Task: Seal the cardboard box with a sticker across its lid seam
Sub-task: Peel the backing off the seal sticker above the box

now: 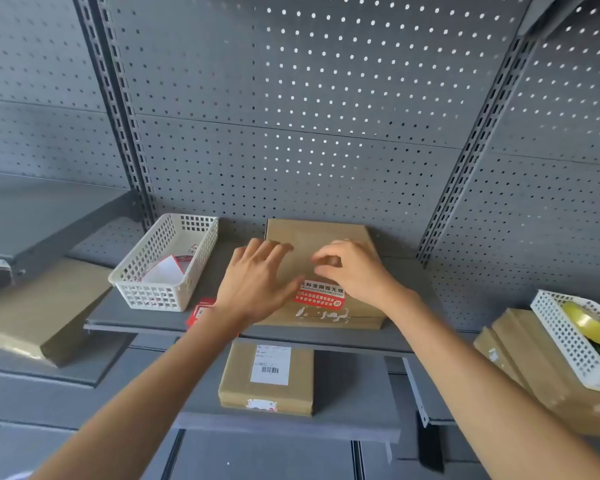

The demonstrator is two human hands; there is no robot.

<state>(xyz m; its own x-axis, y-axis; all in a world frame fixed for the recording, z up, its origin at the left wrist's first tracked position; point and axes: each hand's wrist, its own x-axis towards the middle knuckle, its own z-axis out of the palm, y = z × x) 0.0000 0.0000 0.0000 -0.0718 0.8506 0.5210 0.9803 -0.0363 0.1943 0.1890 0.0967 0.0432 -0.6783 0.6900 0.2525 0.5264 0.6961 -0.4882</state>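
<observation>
the red sticker [320, 296] lies on the lid of the cardboard box [321, 244], just below the right hand's fingertips, its long axis running left to right. its lower edge appears to stop short of the seam, where white scraps show, so i judge folding it over and pressing remain. the left hand [257, 278] rests flat, fingers spread, holding nothing. the right hand [352, 268] has its fingers curled together, empty. the box sits on the shelf [146, 318], its long axis running away from the person.

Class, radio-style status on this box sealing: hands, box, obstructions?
Left hand flat on cardboard box; right hand curled, empty. Red sticker near front edge. Nothing in the way.
</observation>
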